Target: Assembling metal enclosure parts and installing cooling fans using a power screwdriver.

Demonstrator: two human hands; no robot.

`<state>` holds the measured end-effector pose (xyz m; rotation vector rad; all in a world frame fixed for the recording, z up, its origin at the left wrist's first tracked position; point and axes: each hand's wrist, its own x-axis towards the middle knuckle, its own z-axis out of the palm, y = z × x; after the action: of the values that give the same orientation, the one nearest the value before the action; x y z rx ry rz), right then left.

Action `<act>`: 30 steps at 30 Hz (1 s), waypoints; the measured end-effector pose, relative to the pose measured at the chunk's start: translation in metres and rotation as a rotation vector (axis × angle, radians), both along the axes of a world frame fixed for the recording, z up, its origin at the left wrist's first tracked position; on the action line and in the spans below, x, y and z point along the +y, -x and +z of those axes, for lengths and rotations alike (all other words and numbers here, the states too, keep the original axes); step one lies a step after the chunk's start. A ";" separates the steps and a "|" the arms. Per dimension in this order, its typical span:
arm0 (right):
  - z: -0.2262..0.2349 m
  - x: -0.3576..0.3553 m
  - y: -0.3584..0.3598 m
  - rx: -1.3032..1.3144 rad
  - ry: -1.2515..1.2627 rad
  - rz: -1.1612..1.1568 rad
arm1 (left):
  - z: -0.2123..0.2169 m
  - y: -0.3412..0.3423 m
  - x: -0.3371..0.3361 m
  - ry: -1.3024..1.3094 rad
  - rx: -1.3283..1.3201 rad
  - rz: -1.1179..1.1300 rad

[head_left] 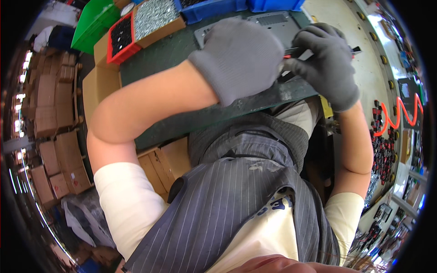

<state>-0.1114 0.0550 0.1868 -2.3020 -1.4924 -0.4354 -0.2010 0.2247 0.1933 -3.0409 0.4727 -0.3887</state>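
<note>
Both my hands wear grey knit gloves and meet over the near right edge of the dark green bench (154, 59). My left hand (243, 57) is closed, its back turned up, so whatever it grips is hidden. Just beyond it, my right hand (330, 63) curls its fingers around a black-and-red part (356, 51) that sticks out past the glove on the right. Between the gloves a little red and dark metal shows, too covered to name. Behind them lie flat grey slotted panels (272, 19), partly covered by my left glove.
Along the bench's far side stand a red bin (122, 38) of small black pieces, a cardboard box (157, 20) of shiny metal pieces, a green bin (93, 25) and blue bins (214, 11). Stacked cartons (48, 98) fill the left. An orange coiled hose (398, 116) hangs at right.
</note>
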 end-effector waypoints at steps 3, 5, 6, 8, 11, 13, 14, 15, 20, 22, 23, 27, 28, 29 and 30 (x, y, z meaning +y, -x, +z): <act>-0.002 -0.002 -0.001 0.106 0.025 0.019 | 0.006 -0.001 0.002 0.022 0.037 0.001; -0.005 0.000 0.001 0.272 0.026 0.065 | 0.020 0.001 0.022 0.236 0.195 -0.066; -0.006 0.000 0.000 0.400 0.033 0.078 | 0.029 0.001 0.037 0.344 0.306 -0.100; -0.003 -0.001 -0.002 0.404 0.106 0.075 | 0.044 0.010 0.075 0.537 0.374 -0.067; -0.004 0.001 -0.006 0.306 0.162 0.152 | 0.048 0.059 0.157 0.708 0.182 0.191; -0.005 -0.002 -0.003 0.352 0.141 0.080 | 0.029 0.112 0.226 0.688 0.018 0.532; -0.007 0.000 -0.002 0.351 0.117 0.110 | 0.010 0.143 0.256 0.641 -0.044 0.695; -0.006 0.001 0.000 0.307 0.136 0.083 | -0.017 0.178 0.279 0.470 -0.186 0.824; -0.002 0.005 0.002 0.336 0.197 0.084 | -0.152 0.318 0.331 0.644 0.278 1.460; -0.002 0.001 -0.005 0.441 0.232 0.033 | -0.197 0.336 0.330 0.537 0.657 1.446; -0.006 -0.002 -0.010 0.529 0.164 -0.009 | -0.214 0.338 0.330 0.616 0.679 1.406; -0.026 -0.009 -0.034 0.936 -0.220 -0.237 | -0.261 0.306 0.348 0.776 0.544 1.399; -0.027 -0.009 -0.036 0.890 -0.233 -0.259 | -0.271 0.294 0.355 0.798 0.494 1.424; -0.029 -0.006 -0.038 0.765 -0.146 -0.239 | -0.280 0.279 0.364 0.868 0.457 1.448; -0.025 -0.004 -0.035 0.693 -0.100 -0.230 | -0.288 0.265 0.374 0.912 0.472 1.513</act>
<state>-0.0759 0.0509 0.1614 -2.2145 -0.8535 0.2209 -0.4657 0.5991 -0.0947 -2.9394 -2.3914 0.3088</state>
